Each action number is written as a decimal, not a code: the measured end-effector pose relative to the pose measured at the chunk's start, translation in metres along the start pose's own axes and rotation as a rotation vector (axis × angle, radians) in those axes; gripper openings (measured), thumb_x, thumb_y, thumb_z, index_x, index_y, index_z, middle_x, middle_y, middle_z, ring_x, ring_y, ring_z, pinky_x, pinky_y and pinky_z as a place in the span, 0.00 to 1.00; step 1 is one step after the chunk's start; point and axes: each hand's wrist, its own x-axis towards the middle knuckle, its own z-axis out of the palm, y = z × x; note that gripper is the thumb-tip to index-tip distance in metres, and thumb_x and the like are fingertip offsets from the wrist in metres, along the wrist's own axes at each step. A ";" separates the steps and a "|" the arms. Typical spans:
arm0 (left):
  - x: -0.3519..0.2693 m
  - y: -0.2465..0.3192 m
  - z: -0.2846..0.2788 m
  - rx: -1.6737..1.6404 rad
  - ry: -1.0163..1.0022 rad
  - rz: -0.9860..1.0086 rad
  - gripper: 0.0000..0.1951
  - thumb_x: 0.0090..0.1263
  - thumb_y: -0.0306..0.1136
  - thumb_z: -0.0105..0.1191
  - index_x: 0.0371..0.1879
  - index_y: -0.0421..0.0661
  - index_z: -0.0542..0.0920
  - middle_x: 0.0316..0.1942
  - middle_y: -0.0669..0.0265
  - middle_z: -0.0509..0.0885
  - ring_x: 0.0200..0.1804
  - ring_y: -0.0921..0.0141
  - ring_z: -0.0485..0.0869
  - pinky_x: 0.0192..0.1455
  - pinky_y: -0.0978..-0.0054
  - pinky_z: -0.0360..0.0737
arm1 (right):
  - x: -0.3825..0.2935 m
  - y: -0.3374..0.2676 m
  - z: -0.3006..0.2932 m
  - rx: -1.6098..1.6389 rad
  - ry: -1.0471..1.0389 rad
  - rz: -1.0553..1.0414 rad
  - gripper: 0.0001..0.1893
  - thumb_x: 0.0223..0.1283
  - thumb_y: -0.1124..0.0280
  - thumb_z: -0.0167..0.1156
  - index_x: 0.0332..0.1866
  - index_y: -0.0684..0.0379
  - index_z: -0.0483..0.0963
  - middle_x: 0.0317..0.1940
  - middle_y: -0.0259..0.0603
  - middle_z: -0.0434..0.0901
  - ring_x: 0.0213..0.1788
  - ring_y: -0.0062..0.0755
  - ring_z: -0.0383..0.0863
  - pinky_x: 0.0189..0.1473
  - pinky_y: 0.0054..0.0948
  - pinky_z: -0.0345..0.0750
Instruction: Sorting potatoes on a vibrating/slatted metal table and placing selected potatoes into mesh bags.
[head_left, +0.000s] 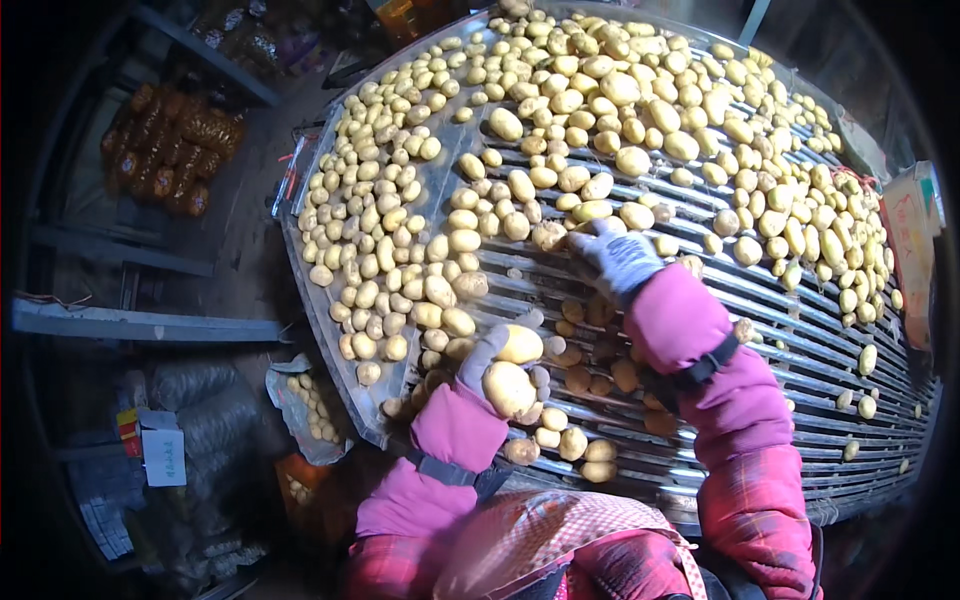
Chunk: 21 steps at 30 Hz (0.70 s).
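My left hand (484, 360), in a grey glove, is palm up and cradles several potatoes, among them a large pale potato (510, 390) and a yellow potato (523, 344). It is above the slatted metal sorting table (517, 296), near its front left. Farther out, my right hand (619, 259), in a grey-white glove, reaches down to the front edge of the potato pile. Its fingertips are beside a rough brown potato (550, 235); whether they grip anything is hidden. Several small potatoes (573, 443) lie on the slats close to my apron (555, 525).
Many potatoes (592, 97) cover the table's far side, and smaller ones (367, 225) crowd its left sheet-metal strip. A cardboard box (909, 247) stands at the right edge. On the floor at left are an open sack of potatoes (311, 405), filled mesh bags (172, 146) and a metal beam (150, 322).
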 end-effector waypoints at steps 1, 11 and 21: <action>-0.001 0.001 0.002 -0.001 -0.005 -0.005 0.33 0.70 0.56 0.50 0.67 0.47 0.66 0.53 0.49 0.80 0.34 0.62 0.83 0.34 0.62 0.84 | 0.009 -0.005 0.005 -0.085 -0.049 0.029 0.28 0.53 0.69 0.60 0.63 0.48 0.69 0.54 0.48 0.71 0.55 0.47 0.77 0.51 0.46 0.77; -0.014 0.014 -0.035 -0.401 0.035 0.028 0.32 0.69 0.60 0.50 0.62 0.46 0.71 0.60 0.53 0.77 0.54 0.54 0.81 0.50 0.56 0.82 | 0.017 -0.017 0.013 0.221 -0.021 -0.221 0.23 0.57 0.55 0.63 0.57 0.51 0.74 0.60 0.48 0.73 0.54 0.51 0.79 0.55 0.42 0.75; 0.005 0.019 -0.047 -0.589 -0.068 -0.031 0.35 0.68 0.61 0.50 0.60 0.41 0.72 0.64 0.49 0.71 0.65 0.49 0.71 0.65 0.46 0.70 | 0.126 0.059 0.038 -0.023 0.346 0.187 0.32 0.53 0.59 0.60 0.67 0.45 0.66 0.64 0.38 0.70 0.66 0.42 0.69 0.65 0.43 0.69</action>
